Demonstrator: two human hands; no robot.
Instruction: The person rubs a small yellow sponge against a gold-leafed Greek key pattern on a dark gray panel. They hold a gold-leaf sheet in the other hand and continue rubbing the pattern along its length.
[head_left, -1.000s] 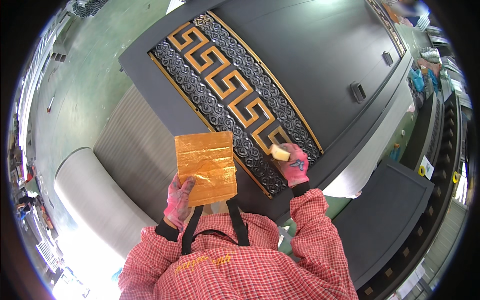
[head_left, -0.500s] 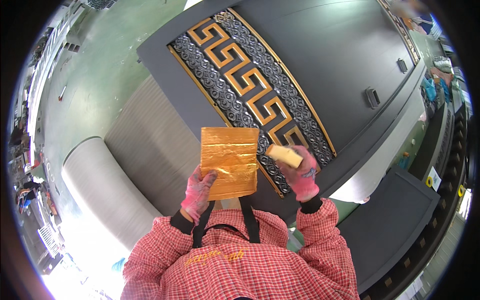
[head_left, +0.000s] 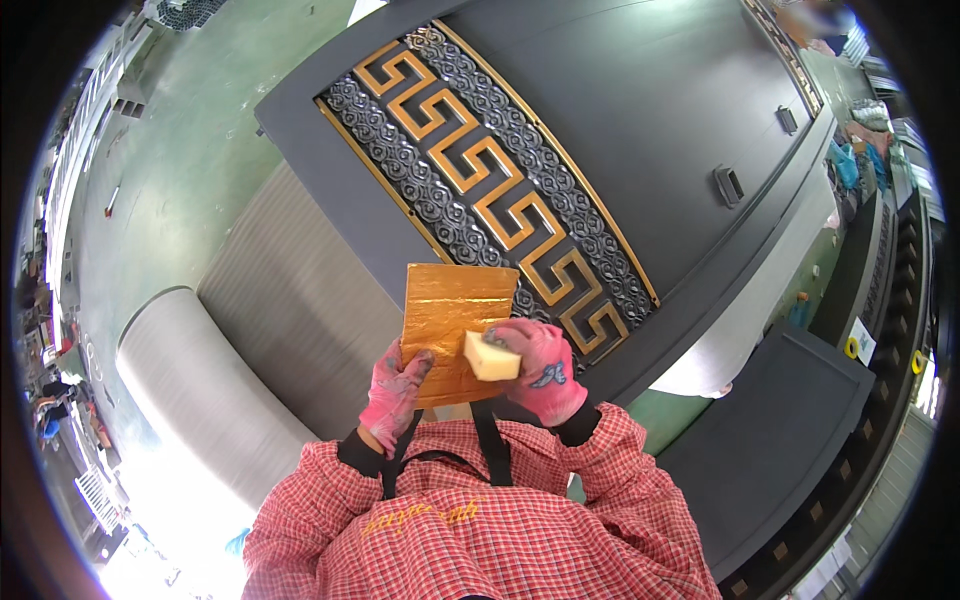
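My left hand (head_left: 395, 392), in a stained pink glove, grips the lower left edge of a flat rectangular board (head_left: 455, 300) coated in shiny gold, thumb on top. A pale yellow sponge block (head_left: 491, 357) is pinched in my gloved right hand (head_left: 540, 370). It is over the right part of the board; whether it touches the gold surface I cannot tell. Beyond the board lies a dark grey panel (head_left: 640, 110) with a raised gold meander strip (head_left: 480, 165), flanked by black-and-silver scroll relief bands. The lower end of the near band is partly hidden by the board and my right hand.
A large roll of grey ribbed sheet (head_left: 205, 370) stands at the left, its unrolled part (head_left: 290, 260) reaching under the panel. Two rectangular handles (head_left: 729, 186) sit on the panel's right side. Another dark panel (head_left: 775, 430) lies at lower right. Green floor (head_left: 195, 150) shows at upper left.
My right hand has moved left with the sponge, from over the decorated panel to over the gold board. My left hand still holds the board. The view has shifted slightly.
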